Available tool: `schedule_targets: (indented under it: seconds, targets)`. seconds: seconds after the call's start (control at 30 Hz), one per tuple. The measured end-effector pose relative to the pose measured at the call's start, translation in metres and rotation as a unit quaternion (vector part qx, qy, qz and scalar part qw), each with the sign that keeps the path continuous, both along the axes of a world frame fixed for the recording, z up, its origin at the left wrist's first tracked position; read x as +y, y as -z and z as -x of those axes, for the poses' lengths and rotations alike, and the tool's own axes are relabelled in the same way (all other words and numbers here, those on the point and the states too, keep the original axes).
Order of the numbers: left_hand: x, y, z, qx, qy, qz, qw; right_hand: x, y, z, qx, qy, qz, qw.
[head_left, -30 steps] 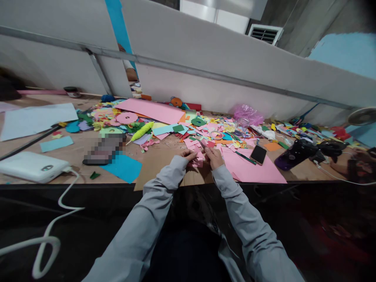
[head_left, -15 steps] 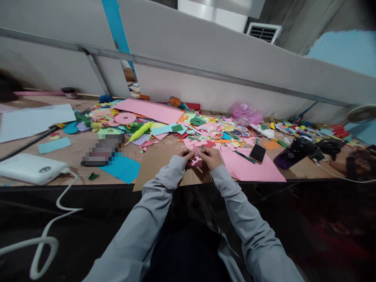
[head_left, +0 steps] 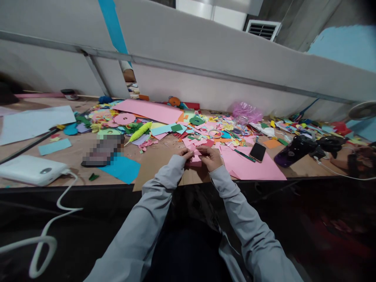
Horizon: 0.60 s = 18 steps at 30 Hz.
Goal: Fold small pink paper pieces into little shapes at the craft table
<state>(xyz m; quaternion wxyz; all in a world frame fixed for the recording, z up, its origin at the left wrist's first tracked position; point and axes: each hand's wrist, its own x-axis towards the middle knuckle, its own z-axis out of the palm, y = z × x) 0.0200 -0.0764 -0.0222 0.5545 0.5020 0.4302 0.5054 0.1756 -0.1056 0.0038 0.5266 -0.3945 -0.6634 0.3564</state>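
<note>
Between both hands is a small piece of pink paper (head_left: pixel 195 152), cut or folded to a pointed shape. My left hand (head_left: pixel 185 154) pinches its left side with thumb and fingers. On the opposite side, my right hand (head_left: pixel 212 157) is closed on the same piece. Below them a brown cardboard sheet (head_left: pixel 155 166) lies at the table's front edge, with another bit of pink paper (head_left: pixel 195 161) under the fingers. To the right of my right hand lies a large pink sheet (head_left: pixel 261 171), bearing a dark pen (head_left: pixel 244 155) and a phone (head_left: pixel 257 152).
Coloured paper scraps (head_left: pixel 202 127) heap along the back by the partition. A neon-yellow yarn bundle (head_left: pixel 140 133), a blue sheet (head_left: pixel 123 168) and a white power bank (head_left: pixel 32 169) with a hanging cable are left. A dark bottle (head_left: pixel 293 150) stands tilted at right, near another person's arm (head_left: pixel 343 161).
The fingers of my right hand have shifted slightly on the pink piece, and its pointed part now shows more plainly. Both hands stay in nearly the same place.
</note>
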Motion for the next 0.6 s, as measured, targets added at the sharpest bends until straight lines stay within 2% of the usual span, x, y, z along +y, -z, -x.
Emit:
schedule_targets:
  seconds: [0.13, 0.3, 0.43, 0.6]
  targets:
    - [-0.0019, -0.0016, 0.0011, 0.007, 0.019, 0.024, 0.999, -0.0032, -0.0039, 0.0019, -0.046, 0.038, -0.011, 0.998]
    - [-0.0009, 0.002, -0.0006, -0.017, 0.039, 0.069, 0.997, -0.001, 0.0002, 0.0016, -0.022, 0.061, -0.014, 0.998]
    - [0.0, 0.0064, -0.0031, -0.019, 0.042, 0.059, 0.997, 0.0007, 0.0018, 0.0008, -0.013, 0.072, 0.0, 0.997]
    - [0.0001, 0.0076, -0.0048, 0.038, 0.041, 0.018, 0.998, 0.0014, 0.0005, 0.0001, -0.002, 0.09, 0.024, 0.996]
